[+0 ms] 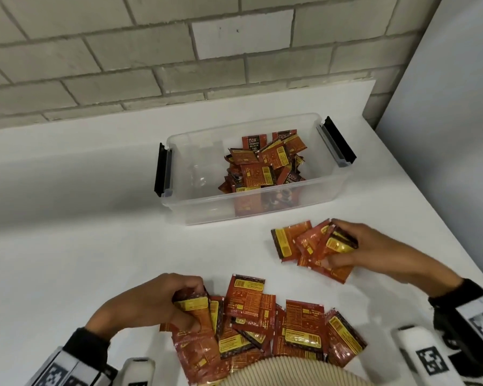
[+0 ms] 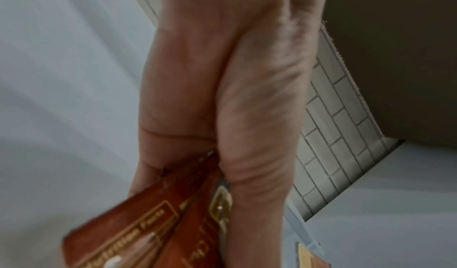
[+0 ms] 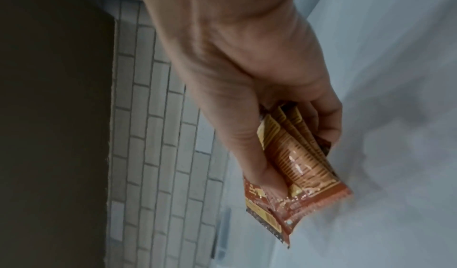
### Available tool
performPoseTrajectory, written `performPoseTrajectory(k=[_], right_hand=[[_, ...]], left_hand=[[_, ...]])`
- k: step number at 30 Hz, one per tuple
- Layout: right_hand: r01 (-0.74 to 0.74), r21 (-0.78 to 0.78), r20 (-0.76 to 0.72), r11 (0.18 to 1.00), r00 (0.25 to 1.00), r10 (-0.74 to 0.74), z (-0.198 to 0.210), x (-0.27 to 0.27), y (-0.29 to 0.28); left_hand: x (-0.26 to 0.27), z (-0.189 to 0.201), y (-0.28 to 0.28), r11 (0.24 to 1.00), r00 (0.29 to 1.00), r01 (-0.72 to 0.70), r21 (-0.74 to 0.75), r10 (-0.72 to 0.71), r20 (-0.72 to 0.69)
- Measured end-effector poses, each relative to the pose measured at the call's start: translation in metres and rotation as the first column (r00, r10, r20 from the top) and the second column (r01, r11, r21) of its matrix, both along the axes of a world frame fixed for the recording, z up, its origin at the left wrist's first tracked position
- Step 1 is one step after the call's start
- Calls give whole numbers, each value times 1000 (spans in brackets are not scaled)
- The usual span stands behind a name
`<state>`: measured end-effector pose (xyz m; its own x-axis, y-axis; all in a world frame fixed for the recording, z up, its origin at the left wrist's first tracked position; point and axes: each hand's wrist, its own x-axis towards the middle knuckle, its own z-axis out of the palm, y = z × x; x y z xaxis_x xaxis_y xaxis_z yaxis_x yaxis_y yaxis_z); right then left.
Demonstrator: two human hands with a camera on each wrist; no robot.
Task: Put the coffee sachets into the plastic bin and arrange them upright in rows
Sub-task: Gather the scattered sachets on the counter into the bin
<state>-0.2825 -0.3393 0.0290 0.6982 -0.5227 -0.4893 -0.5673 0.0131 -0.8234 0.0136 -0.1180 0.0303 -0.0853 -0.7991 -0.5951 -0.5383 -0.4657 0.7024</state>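
A clear plastic bin with black latch handles stands on the white table, holding a loose heap of red coffee sachets in its right half. A large pile of sachets lies at the table's near edge. My left hand grips several sachets at that pile's left end. My right hand grips a small bunch of sachets from a smaller group in front of the bin's right corner.
A grey brick wall runs behind the table. A white panel stands at the right. The table edge runs diagonally on the right. The bin's left half holds no sachets. A cream knit garment shows at the bottom.
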Motion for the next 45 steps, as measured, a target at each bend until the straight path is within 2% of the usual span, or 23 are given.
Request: performPoseTrajectory(k=[3,5,9,11,14,21,26,28,32,35,37,40,42,45], right_hand=[[52,17,91,998,994,-54,25,6,-17],[120,3,156,993,981,-119,42,14,-30],[199,-56,244,978,953,-180,65,43,-58],[213,-74,262,974,947,-187,70,60,-71],[213,-115,227,970,957,-183,64,88,-89],[233,-236,60,944,973,-225,41,123,-111],[252,-232,88,940,967,-238,38,128,-118],[235,-265,78,935,972,-222,38,126,-119],[173,-441,26,881,983,-180,45,116,-113],[186,-560,161,807,980,-114,59,102,-86],[111,-539,220,835,975,13,66,90,-64],[-210,-456,137,865,943,302,62,73,-33],[-393,-432,32,812,893,449,46,69,-16],[-544,-460,-157,702,828,538,13,68,-3]], left_hand=[[7,19,-17,997,996,-68,-45,65,-66],[13,40,-36,979,986,-148,-141,135,-98],[20,80,-87,896,956,-285,-342,241,-167],[20,90,-119,843,931,-363,-397,305,-202],[20,89,-171,799,883,-468,-379,401,-245],[17,50,-237,821,843,-524,-228,463,-273],[21,39,-241,839,866,-497,-221,464,-187],[21,42,-238,857,895,-444,-261,437,-89],[19,53,-219,857,889,-347,-381,429,156],[11,62,-195,816,869,-289,-501,443,220],[-1,69,-172,791,893,-221,-570,399,207],[-24,72,-136,805,950,-62,-590,229,213],[-38,58,-116,851,963,1,-525,140,229],[-54,25,-93,955,968,-9,-296,83,239]])
